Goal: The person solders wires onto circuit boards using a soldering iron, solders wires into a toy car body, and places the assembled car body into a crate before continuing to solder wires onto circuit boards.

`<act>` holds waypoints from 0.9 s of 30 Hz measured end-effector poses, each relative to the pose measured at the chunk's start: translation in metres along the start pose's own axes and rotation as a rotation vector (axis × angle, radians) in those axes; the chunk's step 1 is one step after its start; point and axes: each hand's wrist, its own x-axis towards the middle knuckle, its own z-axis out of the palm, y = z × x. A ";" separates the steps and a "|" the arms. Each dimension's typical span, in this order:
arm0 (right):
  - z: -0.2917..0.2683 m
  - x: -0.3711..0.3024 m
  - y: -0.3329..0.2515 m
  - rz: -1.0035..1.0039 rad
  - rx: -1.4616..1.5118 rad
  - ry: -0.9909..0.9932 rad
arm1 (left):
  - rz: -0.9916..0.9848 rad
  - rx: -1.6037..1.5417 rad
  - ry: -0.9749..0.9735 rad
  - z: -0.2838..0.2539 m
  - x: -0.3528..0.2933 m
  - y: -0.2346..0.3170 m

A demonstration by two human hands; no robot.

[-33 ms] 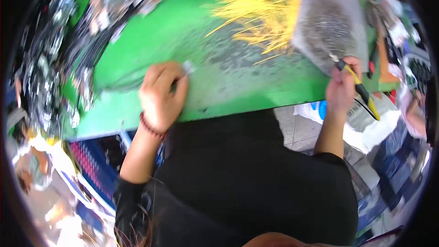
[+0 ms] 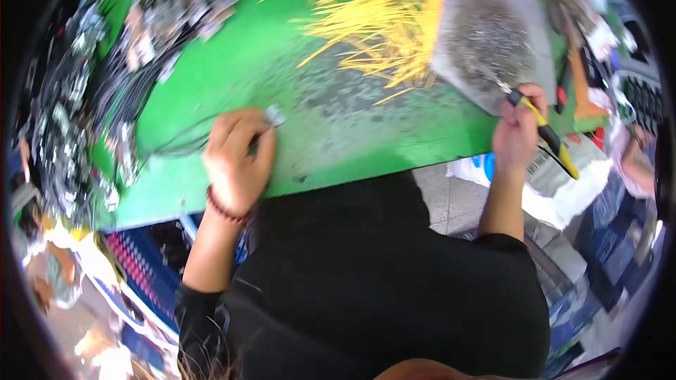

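My left hand [image 2: 238, 155] rests on the green tabletop [image 2: 232, 49], its fingers closed around a thin black cable [image 2: 183, 142]. A small pale connector end [image 2: 274, 115] of the cable pokes out past the fingertips. My right hand [image 2: 517, 130] grips a yellow-and-black-handled tool [image 2: 546, 130] that looks like pliers. Its metal tip points at the near edge of a heap of small metal pieces [image 2: 493, 35], which lies on a grey sheet [image 2: 458, 74]. Whether the tip pinches a piece is too small to tell.
Many thin yellow strips [image 2: 380, 21] lie scattered at the far middle. Bundled black cables [image 2: 130, 84] are at the left, with more cables [image 2: 67, 119] along the far left edge. An orange-brown bar [image 2: 583, 77] stands at the right. White packaging [image 2: 556, 200] is below the table's right side.
The whole view has shifted slightly, so tabletop things appear a little further left. Both hands keep their holds, and the picture is sharper now.
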 end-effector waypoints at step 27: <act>-0.036 0.032 0.008 -0.208 -0.319 0.295 | -0.081 -0.045 -0.068 -0.004 0.003 0.004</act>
